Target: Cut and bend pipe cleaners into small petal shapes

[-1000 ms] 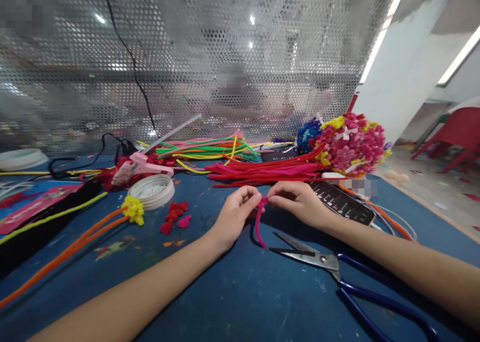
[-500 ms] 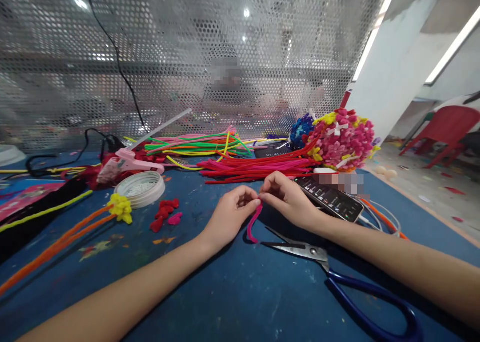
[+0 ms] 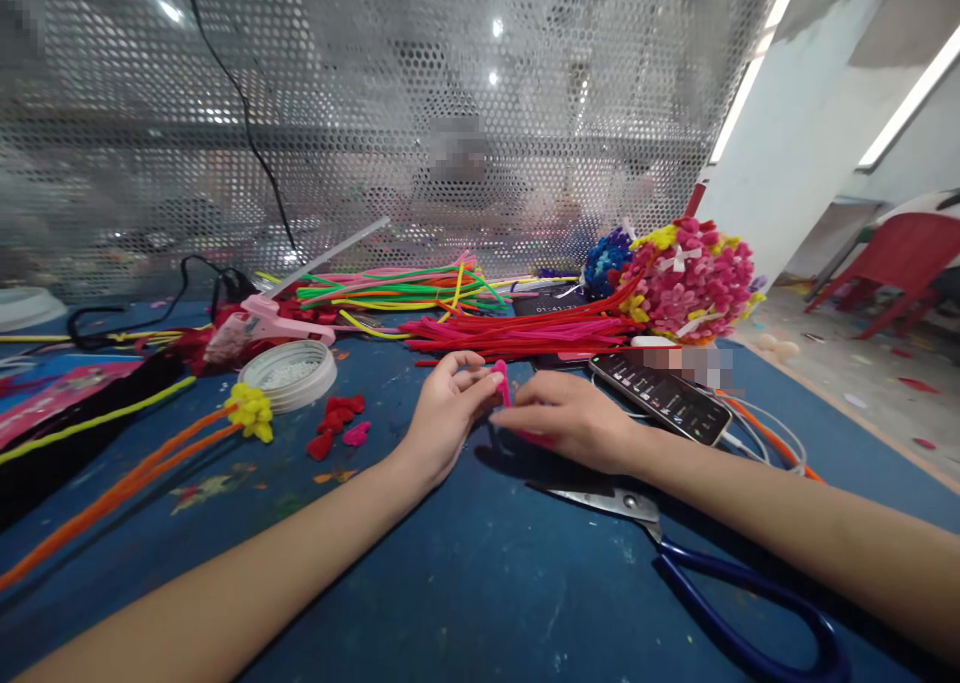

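Observation:
Between thumb and fingers, my left hand pinches one end of a short pink pipe cleaner, which is bent into a small loop at the top. My right hand is closed around the lower part of it, palm down, so much of that length is hidden. Below my right hand lie scissors with blue handles, partly under the wrist. Left of my left hand are several small red petal-like pieces and a pink piece.
A bundle of red and pink pipe cleaners lies behind my hands. Further left are a pink glue gun, a round white container and a yellow flower on orange stems. A phone and a flower bouquet are at right.
The pink pipe cleaner hung down from both hands; now its looped end points up in my left fingers. My right hand has turned over and lowered around the other end.

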Available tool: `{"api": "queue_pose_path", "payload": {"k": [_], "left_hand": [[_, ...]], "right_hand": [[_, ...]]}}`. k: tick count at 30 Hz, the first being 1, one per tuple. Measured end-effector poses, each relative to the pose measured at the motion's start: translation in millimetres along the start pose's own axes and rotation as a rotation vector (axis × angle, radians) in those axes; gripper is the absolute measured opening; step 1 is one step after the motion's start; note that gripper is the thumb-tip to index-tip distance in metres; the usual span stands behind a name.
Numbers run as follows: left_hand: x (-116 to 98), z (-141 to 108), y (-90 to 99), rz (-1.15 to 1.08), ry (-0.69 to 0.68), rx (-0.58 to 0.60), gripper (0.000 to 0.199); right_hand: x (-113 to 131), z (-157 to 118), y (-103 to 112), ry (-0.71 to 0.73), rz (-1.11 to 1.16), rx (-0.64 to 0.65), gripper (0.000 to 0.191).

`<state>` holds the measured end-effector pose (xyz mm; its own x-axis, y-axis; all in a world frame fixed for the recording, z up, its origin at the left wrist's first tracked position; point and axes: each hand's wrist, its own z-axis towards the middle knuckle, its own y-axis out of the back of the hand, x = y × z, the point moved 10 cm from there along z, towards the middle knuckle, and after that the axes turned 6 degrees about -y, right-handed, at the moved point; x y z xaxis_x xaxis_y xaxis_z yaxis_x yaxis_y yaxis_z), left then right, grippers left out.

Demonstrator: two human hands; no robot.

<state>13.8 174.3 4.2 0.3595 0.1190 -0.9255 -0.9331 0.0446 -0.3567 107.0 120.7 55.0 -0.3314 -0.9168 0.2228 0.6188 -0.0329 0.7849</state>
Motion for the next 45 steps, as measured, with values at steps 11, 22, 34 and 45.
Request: {"api": "queue_pose_path", "payload": {"k": [11,22,34,45], "left_hand": [[-6.8,0.4,10.0,0.034,-0.069,-0.096,0.038],[-9.0,2.0,6.3,0.137,-0.106,-0.035,0.035],[-25.5,-9.1,-12.4,0.487,-0.318,0.115,0.023],[-26.0,-10.9,-12.5,0.500,-0.319,0.105,0.024]], "right_hand": [[-14.5,1.3,-1.1,-0.212,0.497,0.057,0.019],[-32.4,3.1,-1.6,-0.380,0.703,-0.009,0.021],[-59.1,-7.1,-24.8,-0.659,0.635,0.121,0.033],[-53.2,-6.3,-17.7,-0.628,0.583,0.088,0.029]]}}
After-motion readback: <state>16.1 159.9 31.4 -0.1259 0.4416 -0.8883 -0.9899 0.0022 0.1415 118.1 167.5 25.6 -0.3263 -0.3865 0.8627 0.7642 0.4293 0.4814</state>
